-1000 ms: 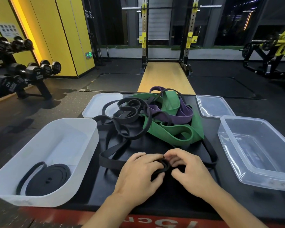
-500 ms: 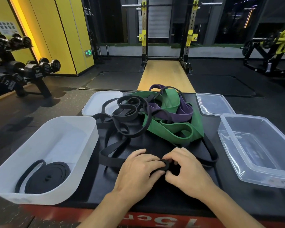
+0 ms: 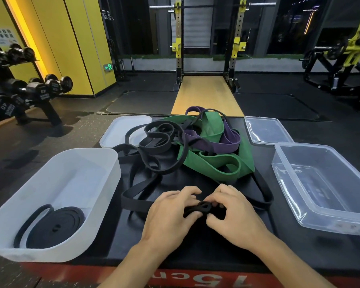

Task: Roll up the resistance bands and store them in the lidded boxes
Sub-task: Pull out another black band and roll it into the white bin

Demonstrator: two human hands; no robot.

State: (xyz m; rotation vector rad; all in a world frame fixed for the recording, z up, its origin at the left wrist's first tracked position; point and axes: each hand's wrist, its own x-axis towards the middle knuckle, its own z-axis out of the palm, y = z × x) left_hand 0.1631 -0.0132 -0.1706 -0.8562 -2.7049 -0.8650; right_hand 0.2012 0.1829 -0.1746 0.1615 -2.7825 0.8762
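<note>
My left hand (image 3: 170, 217) and my right hand (image 3: 233, 215) meet near the front of the black platform, both pinching a small tight coil at the end of a black band (image 3: 202, 206). That band trails left to a loop (image 3: 137, 201) and right around (image 3: 266, 194). Behind lies a tangled heap: thin black bands (image 3: 160, 142), a wide green band (image 3: 212, 165) and a purple band (image 3: 214, 144). A frosted white box (image 3: 104, 163) at the left holds one rolled black band (image 3: 56, 227). A clear box (image 3: 328, 217) stands at the right with nothing in it.
A white lid (image 3: 116, 132) lies behind the frosted box and a clear lid (image 3: 266, 129) behind the clear box. The platform has a red front edge (image 3: 195, 279). A dumbbell rack (image 3: 27, 90) stands far left, a squat rack (image 3: 208, 42) straight ahead.
The coil between my fingers has been turned a little and shows as a small round roll. The loose heap and both boxes stay where they were.
</note>
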